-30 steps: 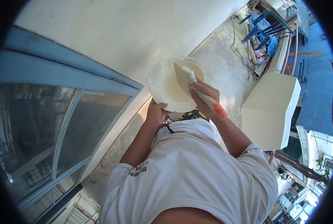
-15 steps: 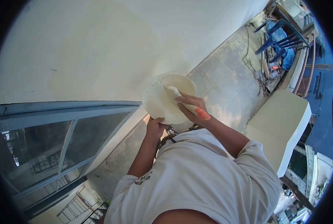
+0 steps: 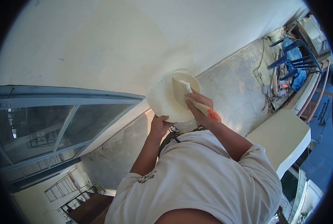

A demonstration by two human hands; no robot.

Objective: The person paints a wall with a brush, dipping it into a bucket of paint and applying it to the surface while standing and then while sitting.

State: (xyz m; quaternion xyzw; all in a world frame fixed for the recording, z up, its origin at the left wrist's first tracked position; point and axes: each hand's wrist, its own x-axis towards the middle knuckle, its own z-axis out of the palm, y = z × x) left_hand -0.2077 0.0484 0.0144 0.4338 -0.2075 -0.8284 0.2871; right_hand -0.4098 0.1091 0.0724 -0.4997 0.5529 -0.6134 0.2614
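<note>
My left hand (image 3: 159, 126) grips the near rim of a round, pale lid-like plate (image 3: 159, 98), thumb on top and fingers out of sight beneath it. A cream paste coats part of the plate's face. In my right hand (image 3: 199, 106) is a putty knife (image 3: 179, 94), its fingers wrapped round a light handle with a red end. The wide blade stands over the right part of the plate, and white paste clings near the blade's neck. Both hands are in front of my waist, close to the wall.
A pale wall (image 3: 110, 44) with damp-looking patches rises ahead. To the left runs a blue-grey framed window (image 3: 62, 123). A tiled floor (image 3: 230, 89) leads to a blue plastic chair (image 3: 297, 56) among debris. A cream ledge (image 3: 282, 136) stands at the right.
The view has shifted, so the hands and plate appear slightly further right. The putty knife's blade has turned, now showing its broad face over the plate.
</note>
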